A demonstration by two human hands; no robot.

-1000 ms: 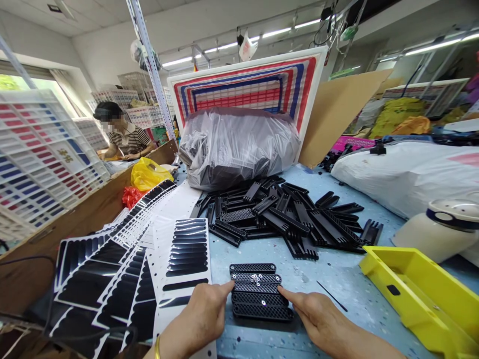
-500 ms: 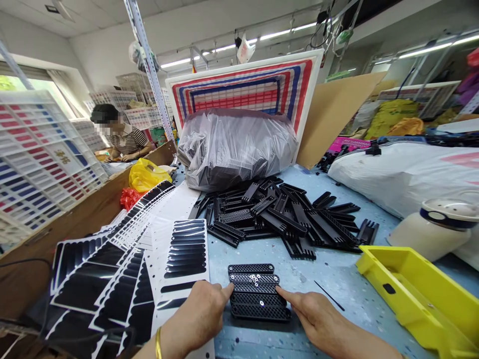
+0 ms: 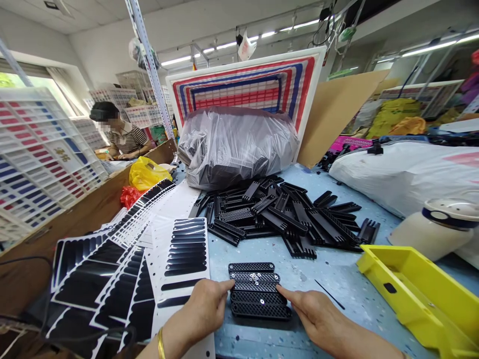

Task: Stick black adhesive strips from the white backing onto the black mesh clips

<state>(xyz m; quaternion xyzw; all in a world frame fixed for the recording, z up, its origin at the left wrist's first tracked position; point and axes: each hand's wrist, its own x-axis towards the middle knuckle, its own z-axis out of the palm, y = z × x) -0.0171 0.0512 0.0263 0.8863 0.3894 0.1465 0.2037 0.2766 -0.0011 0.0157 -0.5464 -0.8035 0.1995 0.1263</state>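
Note:
Several black plastic strips with a crosshatched face lie side by side in a row on the table in front of me. Small pale rings sit on some of them. The index fingertip of my left hand touches the row's left end, its other fingers curled under. On the opposite side, my right hand rests its outstretched index finger against the right end. Neither hand grasps anything. Beside my left hand is a white sheet of black stickers.
Behind the row is a heap of black plastic parts, with a grey plastic bag beyond. More sticker sheets fan out leftward. At right are a yellow bin, a thin black stick and a bottle. A person sits far left.
Both hands keep nearly the same place at the two ends of the row. The view shifts very slightly; nothing else visibly moves.

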